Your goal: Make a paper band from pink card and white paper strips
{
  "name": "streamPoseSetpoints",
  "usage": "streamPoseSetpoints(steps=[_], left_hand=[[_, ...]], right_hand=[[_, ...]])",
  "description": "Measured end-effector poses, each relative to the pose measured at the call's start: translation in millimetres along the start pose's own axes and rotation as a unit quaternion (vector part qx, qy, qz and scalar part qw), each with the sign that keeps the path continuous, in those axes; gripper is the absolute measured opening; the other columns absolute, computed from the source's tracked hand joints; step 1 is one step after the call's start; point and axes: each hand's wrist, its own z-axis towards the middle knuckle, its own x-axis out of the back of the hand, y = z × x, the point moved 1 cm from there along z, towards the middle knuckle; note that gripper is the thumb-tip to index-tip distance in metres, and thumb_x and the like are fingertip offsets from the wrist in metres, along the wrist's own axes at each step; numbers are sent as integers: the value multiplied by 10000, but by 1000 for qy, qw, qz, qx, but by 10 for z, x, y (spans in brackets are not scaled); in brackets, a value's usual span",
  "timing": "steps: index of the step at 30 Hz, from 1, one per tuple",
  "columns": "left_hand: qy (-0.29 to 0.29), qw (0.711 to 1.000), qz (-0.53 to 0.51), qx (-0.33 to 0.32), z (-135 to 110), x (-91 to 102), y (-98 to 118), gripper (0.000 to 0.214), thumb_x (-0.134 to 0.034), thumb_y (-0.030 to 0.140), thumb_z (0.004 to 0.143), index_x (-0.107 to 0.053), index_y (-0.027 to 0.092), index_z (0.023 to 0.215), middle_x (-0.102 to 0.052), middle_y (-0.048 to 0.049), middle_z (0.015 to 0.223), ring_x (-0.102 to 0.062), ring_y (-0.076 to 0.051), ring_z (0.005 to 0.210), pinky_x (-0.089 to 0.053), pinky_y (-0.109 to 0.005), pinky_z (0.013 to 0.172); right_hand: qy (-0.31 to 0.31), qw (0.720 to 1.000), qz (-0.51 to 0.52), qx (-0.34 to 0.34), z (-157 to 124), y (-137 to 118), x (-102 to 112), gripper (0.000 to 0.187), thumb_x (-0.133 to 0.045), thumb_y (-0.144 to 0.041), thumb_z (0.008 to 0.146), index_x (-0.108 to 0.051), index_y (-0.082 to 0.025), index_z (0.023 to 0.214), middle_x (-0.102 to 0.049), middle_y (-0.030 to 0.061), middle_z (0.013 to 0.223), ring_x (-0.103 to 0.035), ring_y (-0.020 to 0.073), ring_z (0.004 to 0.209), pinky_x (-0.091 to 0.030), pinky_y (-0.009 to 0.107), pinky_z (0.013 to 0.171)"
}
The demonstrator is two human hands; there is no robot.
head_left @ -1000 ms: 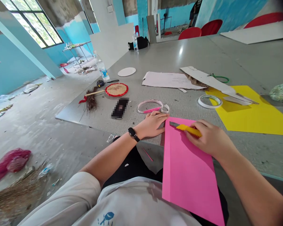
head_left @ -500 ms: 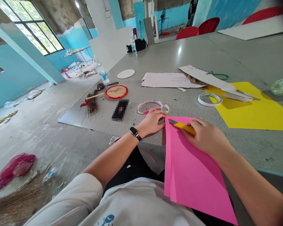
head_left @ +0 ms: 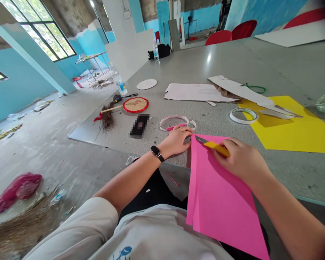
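Observation:
My right hand (head_left: 239, 160) is shut on a yellow utility knife (head_left: 216, 148), with its steel blade (head_left: 200, 139) on the top corner of a pink paper sheet (head_left: 219, 202). The sheet lies tilted across the table edge and hangs towards my lap. A long slit runs down its left side. My left hand (head_left: 176, 141) rests on the grey table (head_left: 119, 139) beside that corner, fingertips at the sheet's edge. It holds nothing. A dark strip (head_left: 189, 158) shows under the sheet's left edge.
Near my left hand lie a pink-and-white paper ring (head_left: 173, 122) and a blurred phone (head_left: 139, 125). Beyond are a red-rimmed woven fan (head_left: 135, 105), a small broom (head_left: 107, 117), white papers (head_left: 195, 92), a tape roll (head_left: 243, 115) and a yellow sheet (head_left: 289, 131).
A slit along the pink sheet's left side has appeared since the oldest frame, and the sheet's lower part has shifted slightly. The knife stays near the top corner.

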Motion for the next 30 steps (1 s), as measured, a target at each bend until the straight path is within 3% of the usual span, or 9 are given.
streamPoseSetpoints(steps=[7,14,21,27,30], left_hand=[[-16,1000,16,2,-24,10,47,300,-620,223,1023,-766,171,1281,-735,-105,1439,-576,-317,1380,-422,-538,1276],[-29,999,41,15,-51,0,112,318,-540,225,1062,-769,171,1276,-711,-109,1445,-519,-342,1406,-469,-579,1222],[-34,997,58,23,-59,-6,146,340,-510,262,1089,-751,174,1312,-707,-127,1418,-532,-334,1370,-521,-560,1140],[-44,997,62,30,-39,1,169,321,-500,298,1104,-775,197,1234,-715,-118,1396,-548,-326,1357,-510,-563,1155],[-31,997,67,29,-39,0,159,333,-511,293,1099,-736,193,1323,-692,-124,1463,-540,-329,1397,-523,-552,1139]], right_hand=[[-65,998,0,-27,102,-37,-3,453,-486,-607,1002,-615,-182,910,-643,96,919,-520,179,715,-243,295,632],[-35,998,-34,-40,117,-70,24,491,-491,-624,972,-665,-171,899,-633,91,870,-459,164,683,-236,309,671],[-37,995,-26,-90,91,-72,40,560,-478,-704,970,-712,-195,983,-707,103,1056,-512,172,725,-200,294,642],[-23,992,-49,-115,54,46,78,466,-547,-617,924,-699,-177,946,-711,118,1020,-499,168,709,-200,302,644],[-26,993,-30,-113,63,89,88,483,-545,-640,917,-701,-184,933,-716,118,1018,-511,178,727,-232,302,650]])
